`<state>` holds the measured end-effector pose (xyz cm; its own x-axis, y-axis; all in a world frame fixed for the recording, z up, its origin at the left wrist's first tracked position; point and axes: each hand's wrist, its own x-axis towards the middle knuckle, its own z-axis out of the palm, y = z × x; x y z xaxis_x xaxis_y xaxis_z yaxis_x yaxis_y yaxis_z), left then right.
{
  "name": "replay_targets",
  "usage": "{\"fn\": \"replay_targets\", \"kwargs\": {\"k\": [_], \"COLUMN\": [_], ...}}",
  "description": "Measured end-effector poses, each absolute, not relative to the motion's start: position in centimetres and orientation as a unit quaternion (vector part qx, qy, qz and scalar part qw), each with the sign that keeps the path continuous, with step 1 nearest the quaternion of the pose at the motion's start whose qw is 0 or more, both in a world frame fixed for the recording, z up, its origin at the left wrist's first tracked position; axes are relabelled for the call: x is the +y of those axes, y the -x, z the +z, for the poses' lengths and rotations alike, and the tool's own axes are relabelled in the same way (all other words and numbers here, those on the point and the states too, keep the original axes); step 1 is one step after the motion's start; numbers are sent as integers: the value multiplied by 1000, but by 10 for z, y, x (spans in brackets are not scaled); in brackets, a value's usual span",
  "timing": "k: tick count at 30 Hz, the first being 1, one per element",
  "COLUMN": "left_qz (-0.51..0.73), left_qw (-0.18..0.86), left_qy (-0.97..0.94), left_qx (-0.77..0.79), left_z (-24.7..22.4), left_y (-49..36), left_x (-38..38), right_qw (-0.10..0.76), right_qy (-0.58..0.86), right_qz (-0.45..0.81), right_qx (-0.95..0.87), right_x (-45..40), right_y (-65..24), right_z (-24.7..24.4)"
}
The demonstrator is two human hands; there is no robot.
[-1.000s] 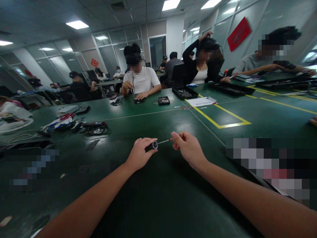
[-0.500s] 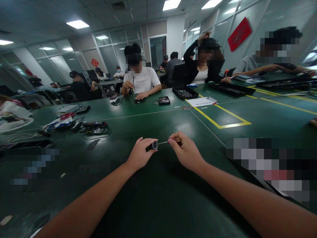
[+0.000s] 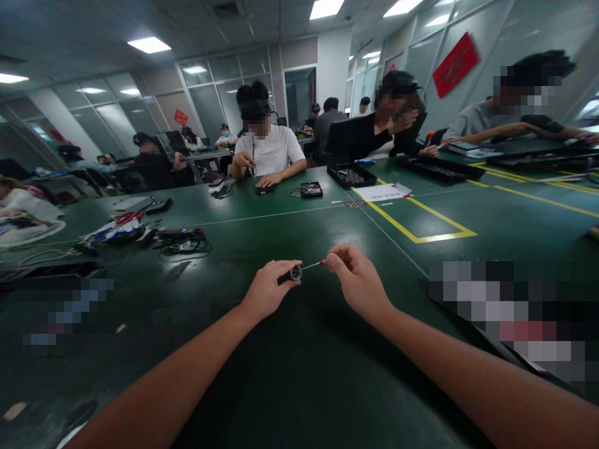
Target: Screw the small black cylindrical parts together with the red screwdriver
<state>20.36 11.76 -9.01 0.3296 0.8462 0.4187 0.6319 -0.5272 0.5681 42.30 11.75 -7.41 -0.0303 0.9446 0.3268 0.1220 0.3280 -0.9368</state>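
My left hand [image 3: 267,290] grips a small dark cylindrical part [image 3: 296,272] between thumb and fingers, its round, light-rimmed end facing me. In my right hand [image 3: 359,280] is a thin screwdriver [image 3: 322,262] with a red collar, its handle mostly hidden by the fingers. The metal shaft points left, and its tip is at the rim of the round end; whether it touches anything inside is too small to tell. Both hands are above the green table [image 3: 281,374].
Bundled black cables [image 3: 182,242] and gloves [image 3: 115,231] lie at the left. Ahead are a small black box [image 3: 311,189], a black parts tray [image 3: 350,175] and a white paper sheet [image 3: 384,192]. Several people sit across the table. A blurred-out item [image 3: 505,312] is at the right.
My right hand has shifted slightly right and up, baring the screwdriver's red collar and tilting the shaft. My left hand barely moved. Across the table, a person's raised arm has come down to the face.
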Motion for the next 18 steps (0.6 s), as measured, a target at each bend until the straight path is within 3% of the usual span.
{"fn": "replay_targets", "kwargs": {"k": [5,18], "left_qz": [334,322], "left_qw": [133,144], "left_qy": [-799,-797], "left_qx": [482,490], "left_z": [-90,-87], "left_y": [-203,-205], "left_x": [123,119], "right_qw": [589,552], "right_qy": [436,450], "right_qz": [512,386], "right_qx": [-448,-587], "right_x": [131,119], "right_y": [-425,-423], "right_z": [-81,-71]}}
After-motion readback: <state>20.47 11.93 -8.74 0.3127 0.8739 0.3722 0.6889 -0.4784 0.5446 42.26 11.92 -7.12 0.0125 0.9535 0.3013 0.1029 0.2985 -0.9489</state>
